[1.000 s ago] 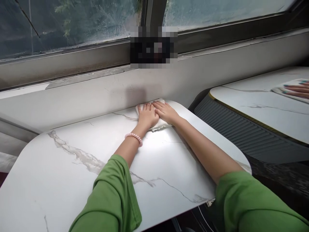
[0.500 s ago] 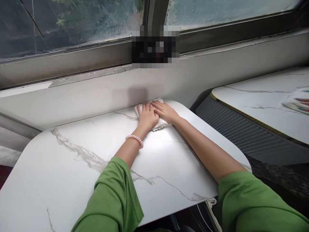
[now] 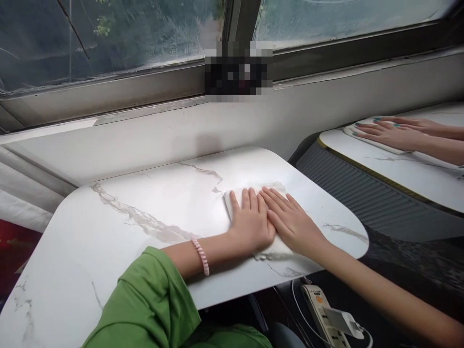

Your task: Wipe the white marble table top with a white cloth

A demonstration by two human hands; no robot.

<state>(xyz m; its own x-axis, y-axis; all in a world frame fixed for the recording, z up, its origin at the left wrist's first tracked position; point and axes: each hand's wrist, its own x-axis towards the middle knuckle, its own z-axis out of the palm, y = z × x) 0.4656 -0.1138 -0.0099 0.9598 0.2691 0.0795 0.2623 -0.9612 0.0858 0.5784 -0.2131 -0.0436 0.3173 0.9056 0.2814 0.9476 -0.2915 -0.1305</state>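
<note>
A folded white cloth (image 3: pixel 277 248) lies on the marble-patterned white table (image 3: pixel 119 261), toward its right end. My left hand (image 3: pixel 251 223) rests flat on the cloth with the fingers stretched out; a pink coiled band circles that wrist. Beside it, touching, my right hand (image 3: pixel 295 223) also presses flat on the cloth, fingers extended. Both palms hide the middle of the cloth, while its far and near edges show around them.
At right, another person's hands (image 3: pixel 402 133) lie on a white cloth (image 3: pixel 351 129) on a second table (image 3: pixel 427 179). Below my table's near edge is a power strip (image 3: pixel 316 304) with a plugged-in charger (image 3: pixel 342 321) and cable. A wall and window (image 3: pixel 145 38) stand behind.
Both my hands have slid the cloth from the table's far edge toward me and to the right. The other person's hands have moved farther left on their table.
</note>
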